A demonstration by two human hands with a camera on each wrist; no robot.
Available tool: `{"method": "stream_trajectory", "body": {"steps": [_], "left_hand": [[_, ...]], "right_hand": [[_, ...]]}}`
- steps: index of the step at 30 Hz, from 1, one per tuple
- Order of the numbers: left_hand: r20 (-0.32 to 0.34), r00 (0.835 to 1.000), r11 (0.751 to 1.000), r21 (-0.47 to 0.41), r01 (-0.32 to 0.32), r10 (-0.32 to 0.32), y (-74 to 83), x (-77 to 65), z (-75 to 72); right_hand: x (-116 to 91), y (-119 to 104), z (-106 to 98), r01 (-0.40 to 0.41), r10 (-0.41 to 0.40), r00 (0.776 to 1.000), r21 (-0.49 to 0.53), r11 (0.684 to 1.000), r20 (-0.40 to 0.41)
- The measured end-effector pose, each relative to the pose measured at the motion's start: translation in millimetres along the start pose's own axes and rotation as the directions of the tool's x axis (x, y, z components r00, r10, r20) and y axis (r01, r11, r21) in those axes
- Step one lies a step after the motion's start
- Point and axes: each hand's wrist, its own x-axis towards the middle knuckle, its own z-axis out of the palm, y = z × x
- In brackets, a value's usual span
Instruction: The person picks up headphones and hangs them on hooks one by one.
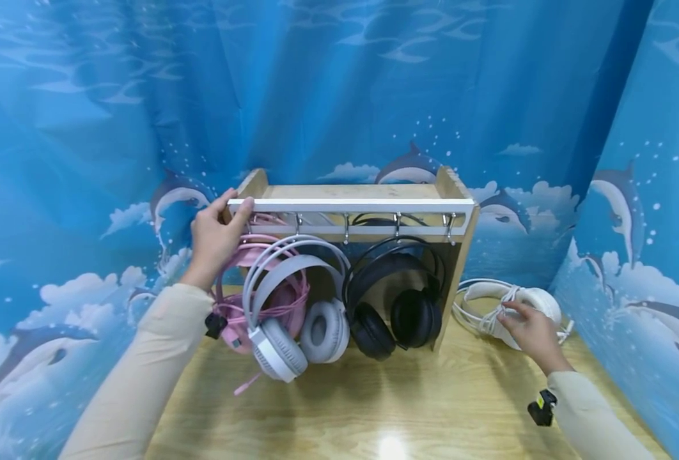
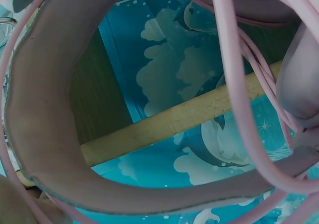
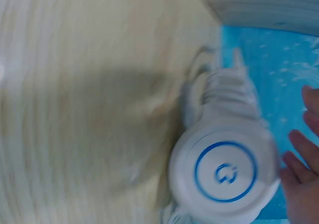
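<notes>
My left hand [image 1: 215, 239] grips the top left corner of a wooden headphone rack [image 1: 351, 191], thumb along its white front rail [image 1: 351, 206]. From hooks below the rail hang pink headphones [image 1: 284, 300], a white-and-grey pair [image 1: 282, 348] in front of them, and black headphones [image 1: 417, 319]. The pink headband [image 2: 45, 99] and its cable fill the left wrist view. Over at the right, my right hand [image 1: 532, 332] is at another white pair of headphones [image 1: 538, 303] lying on the table. In the right wrist view its fingers [image 3: 304, 152] are spread beside the ear cup [image 3: 227, 171].
Two hooks [image 1: 450, 227] show toward the rail's right end. A wood-grain table [image 1: 328, 415] lies under everything. Blue dolphin-print curtains [image 1: 339, 96] close off the back and both sides, the right one close to the lying headphones. A thin pink microphone boom [image 1: 247, 384] sticks out low in front.
</notes>
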Motion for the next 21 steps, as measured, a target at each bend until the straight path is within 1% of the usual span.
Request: {"method": "stream_trajectory", "body": {"steps": [2, 3, 6, 7, 8, 10, 12, 14, 16, 18, 21], "left_hand": [[0.004, 1.000, 1.000, -0.002, 0.004, -0.004, 0.2, -0.3, 0.2], [0.005, 1.000, 1.000, -0.004, 0.006, -0.005, 0.3, -0.4, 0.3], [-0.006, 1.000, 1.000, -0.007, -0.010, 0.010, 0.5, 0.0, 0.2], [-0.011, 1.000, 1.000, -0.006, -0.016, 0.015, 0.6, 0.2, 0.1], [-0.015, 1.000, 1.000, -0.004, -0.019, 0.019, 0.6, 0.5, 0.0], [-0.017, 1.000, 1.000, -0.002, -0.022, 0.022, 0.4, 0.8, -0.2], [-0.005, 1.000, 1.000, -0.001, -0.012, 0.012, 0.1, 0.8, -0.2], [0.004, 1.000, 1.000, -0.002, -0.007, 0.007, 0.1, 1.0, -0.3], [0.009, 1.000, 1.000, -0.008, -0.007, 0.007, 0.3, 1.3, -0.1], [0.005, 1.000, 1.000, -0.012, -0.009, 0.009, 0.6, 1.4, -0.1], [0.004, 1.000, 1.000, -0.008, -0.006, 0.006, 1.0, 1.0, -0.2]], "right_hand": [[0.8, 6.8, 3.3, 0.083, -0.085, 0.996, -0.051, 0.995, -0.038], [1.2, 10.4, 4.9, 0.131, -0.135, 0.989, -0.073, 0.989, -0.056], [3.6, 20.2, 11.0, 0.258, -0.270, 0.959, -0.123, 0.958, -0.090], [4.7, 22.7, 13.5, 0.292, -0.308, 0.946, -0.147, 0.945, -0.102], [5.5, 24.4, 15.9, 0.310, -0.330, 0.938, -0.166, 0.936, -0.107], [6.4, 26.9, 21.1, 0.316, -0.340, 0.935, -0.201, 0.927, -0.101], [6.3, 26.5, 25.5, 0.295, -0.318, 0.944, -0.219, 0.930, -0.082], [5.6, 23.7, 30.0, 0.258, -0.278, 0.958, -0.228, 0.939, -0.062], [5.9, 20.9, 34.5, 0.233, -0.252, 0.966, -0.235, 0.944, -0.053], [7.0, 18.3, 39.2, 0.223, -0.243, 0.969, -0.256, 0.941, -0.049], [8.5, 16.7, 46.9, 0.227, -0.250, 0.967, -0.302, 0.926, -0.042]]}}
